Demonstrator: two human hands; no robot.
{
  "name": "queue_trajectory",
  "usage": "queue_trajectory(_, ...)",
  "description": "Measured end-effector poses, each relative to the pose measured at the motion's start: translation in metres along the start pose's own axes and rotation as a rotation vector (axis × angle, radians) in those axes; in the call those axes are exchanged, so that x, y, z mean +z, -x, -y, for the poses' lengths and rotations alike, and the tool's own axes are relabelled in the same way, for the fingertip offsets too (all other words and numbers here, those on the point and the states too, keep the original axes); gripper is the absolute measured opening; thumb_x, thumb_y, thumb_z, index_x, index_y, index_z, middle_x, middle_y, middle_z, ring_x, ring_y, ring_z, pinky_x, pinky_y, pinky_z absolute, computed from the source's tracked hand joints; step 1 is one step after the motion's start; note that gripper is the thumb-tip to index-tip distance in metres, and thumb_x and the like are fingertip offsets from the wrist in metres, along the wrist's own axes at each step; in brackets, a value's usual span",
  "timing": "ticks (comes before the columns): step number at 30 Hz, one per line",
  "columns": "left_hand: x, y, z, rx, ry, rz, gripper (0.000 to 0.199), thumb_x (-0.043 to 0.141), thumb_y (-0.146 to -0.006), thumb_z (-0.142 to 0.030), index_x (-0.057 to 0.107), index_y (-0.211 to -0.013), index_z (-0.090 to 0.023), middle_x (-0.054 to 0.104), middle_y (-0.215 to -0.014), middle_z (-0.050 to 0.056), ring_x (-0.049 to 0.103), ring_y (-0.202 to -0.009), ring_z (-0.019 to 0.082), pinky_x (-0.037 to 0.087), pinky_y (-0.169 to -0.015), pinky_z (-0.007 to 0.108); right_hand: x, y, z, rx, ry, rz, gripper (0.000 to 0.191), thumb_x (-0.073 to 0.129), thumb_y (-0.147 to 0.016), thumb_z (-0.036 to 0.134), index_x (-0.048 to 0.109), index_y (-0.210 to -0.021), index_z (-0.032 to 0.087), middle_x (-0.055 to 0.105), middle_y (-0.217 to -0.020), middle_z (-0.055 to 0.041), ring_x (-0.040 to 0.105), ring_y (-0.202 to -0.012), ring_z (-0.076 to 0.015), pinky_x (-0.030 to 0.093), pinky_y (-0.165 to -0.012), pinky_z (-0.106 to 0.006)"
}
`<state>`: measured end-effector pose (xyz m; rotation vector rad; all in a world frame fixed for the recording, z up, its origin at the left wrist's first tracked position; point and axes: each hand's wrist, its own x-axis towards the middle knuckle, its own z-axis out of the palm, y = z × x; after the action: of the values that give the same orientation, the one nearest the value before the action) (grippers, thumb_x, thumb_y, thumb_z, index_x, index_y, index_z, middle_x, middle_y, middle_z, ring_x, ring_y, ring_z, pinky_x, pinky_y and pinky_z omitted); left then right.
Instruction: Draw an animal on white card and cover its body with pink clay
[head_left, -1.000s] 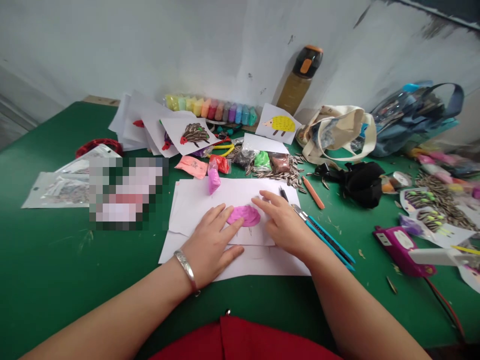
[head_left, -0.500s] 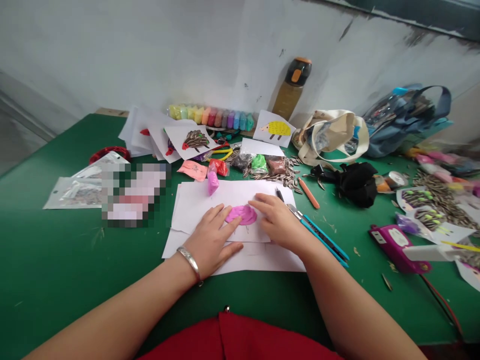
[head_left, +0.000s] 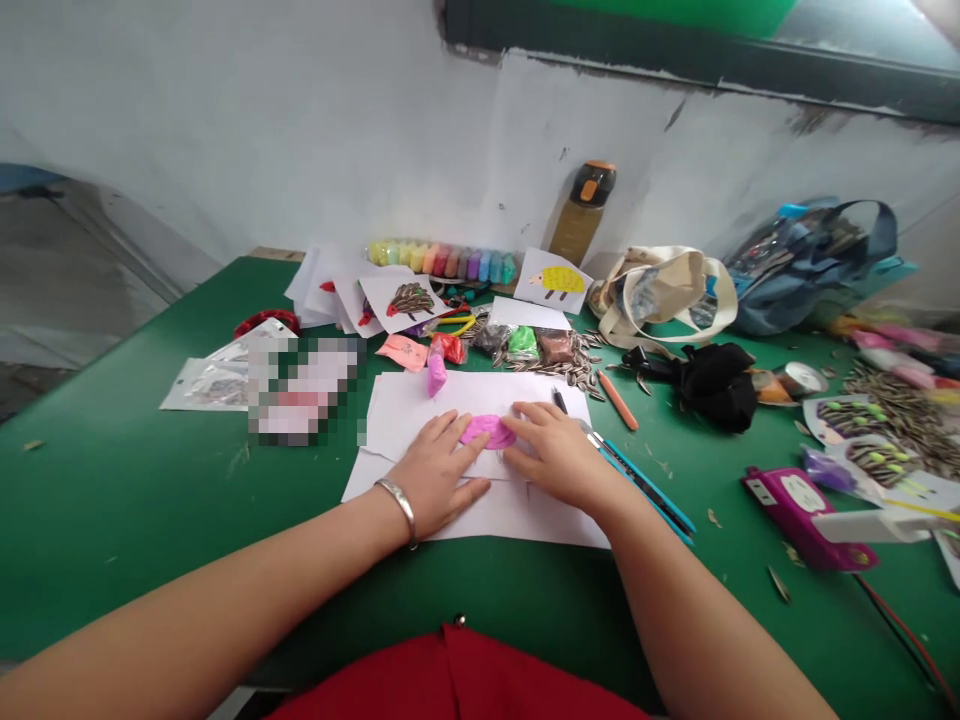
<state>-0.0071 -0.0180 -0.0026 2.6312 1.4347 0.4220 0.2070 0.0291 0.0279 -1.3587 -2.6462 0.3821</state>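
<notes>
A flattened oval of pink clay [head_left: 487, 432] lies on white paper [head_left: 405, 400] in front of me. My left hand [head_left: 439, 475] rests on the sheets with fingers spread, its fingertips at the clay's left edge. From the other side, my right hand [head_left: 555, 450] touches the clay's right edge, fingers apart. Short drawn lines show just under the oval. Behind it, near the paper's top edge, stands a small pink packet [head_left: 436, 370]. A black pen [head_left: 559, 400] lies by my right hand, partly hidden.
Blue-handled tools [head_left: 649, 490] and an orange stick [head_left: 617, 400] lie at the right. Beyond the paper are seeds [head_left: 574, 365], clay packets [head_left: 523, 343] and hedgehog pictures [head_left: 411, 300]. A bottle [head_left: 581, 215] stands by the wall. A purple device [head_left: 799, 510] sits farther right.
The camera view has tilted up and shifted left, showing more wall. My right fingers have closed in slightly on the clay's right edge; my left hand stays at its left edge.
</notes>
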Motion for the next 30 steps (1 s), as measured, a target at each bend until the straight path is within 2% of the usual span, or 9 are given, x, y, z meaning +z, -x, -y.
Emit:
queue_trajectory(3,0.000,-0.002,0.000,-0.011,-0.011,-0.017,0.051,0.056,-0.089,-0.040,0.056,-0.131,-0.011,0.047,-0.139,0.021,0.037,-0.132,0.038,0.032,-0.108,0.058,-0.003,0.000,0.003,-0.009,0.032,0.010,0.041,0.049,-0.092,0.040,0.059,-0.127,0.021,0.051,-0.139,-0.0107,0.042,-0.127,-0.0281,0.038,-0.102,-0.045)
queue_trajectory(9,0.002,-0.002,0.001,0.000,0.003,-0.026,0.054,0.055,-0.089,-0.041,0.052,-0.134,-0.010,0.047,-0.140,0.021,0.037,-0.133,0.037,0.033,-0.108,0.056,0.001,0.007,0.007,-0.006,0.074,0.051,0.061,0.038,-0.094,0.053,0.041,-0.143,0.017,0.040,-0.149,-0.0119,0.034,-0.135,-0.0321,0.032,-0.106,-0.051)
queue_trajectory(12,0.003,-0.002,0.000,-0.003,0.004,-0.044,0.055,0.054,-0.089,-0.041,0.052,-0.133,-0.009,0.048,-0.139,0.022,0.036,-0.133,0.038,0.031,-0.109,0.057,0.006,0.009,0.010,0.002,0.138,0.075,0.063,0.038,-0.093,0.054,0.039,-0.144,0.018,0.035,-0.152,-0.0114,0.030,-0.138,-0.0348,0.029,-0.107,-0.056)
queue_trajectory(17,0.001,-0.001,0.004,-0.006,0.056,-0.048,0.055,0.053,-0.090,-0.041,0.050,-0.134,-0.009,0.045,-0.141,0.022,0.035,-0.135,0.036,0.031,-0.110,0.056,0.004,0.008,0.008,0.010,0.122,0.106,0.064,0.034,-0.093,0.057,0.037,-0.146,0.021,0.033,-0.154,-0.0102,0.028,-0.139,-0.0340,0.029,-0.107,-0.057)
queue_trajectory(21,-0.002,0.001,0.010,-0.026,0.097,-0.043,0.054,0.050,-0.093,-0.037,0.045,-0.137,-0.007,0.041,-0.144,0.025,0.038,-0.134,0.035,0.037,-0.107,0.053,-0.003,0.009,0.005,0.026,0.054,0.126,0.070,0.033,-0.093,0.059,0.024,-0.151,0.022,0.033,-0.153,-0.0099,0.029,-0.139,-0.0320,0.030,-0.108,-0.055)
queue_trajectory(26,0.000,0.001,0.011,-0.017,0.086,-0.066,0.048,0.049,-0.093,-0.037,0.052,-0.130,-0.007,0.049,-0.138,0.023,0.041,-0.132,0.034,0.038,-0.108,0.053,0.000,0.009,0.013,0.004,0.124,0.136,0.060,0.035,-0.092,0.061,0.034,-0.146,0.035,0.031,-0.154,-0.0087,0.027,-0.139,-0.0383,0.027,-0.106,-0.062)
queue_trajectory(30,0.002,0.001,0.011,-0.006,0.095,-0.083,0.044,0.048,-0.093,-0.037,0.056,-0.125,-0.008,0.052,-0.135,0.022,0.041,-0.132,0.035,0.037,-0.108,0.055,0.004,0.008,0.017,0.017,0.160,0.131,0.059,0.034,-0.092,0.062,0.036,-0.145,0.037,0.028,-0.155,-0.0100,0.023,-0.141,-0.0403,0.022,-0.106,-0.066)
